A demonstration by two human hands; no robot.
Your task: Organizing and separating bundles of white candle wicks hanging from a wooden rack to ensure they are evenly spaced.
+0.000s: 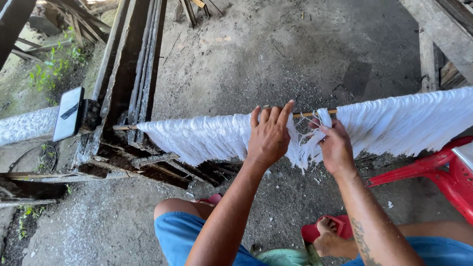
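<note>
While white fringed threads [394, 123] hang along a thin wooden rod [309, 114] across mid-frame, the left hand [268, 135] rests flat and released on them; the right hand [336, 148] grip pinches strands just beside. Bare concrete floor [276, 54] lies open above.

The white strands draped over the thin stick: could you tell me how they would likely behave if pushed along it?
The white strands hang limp, so probably floppy and light. They likely slide and bunch along the thin stick, as the gap between left hand and right hand suggests. Loose ends may tangle.
</note>
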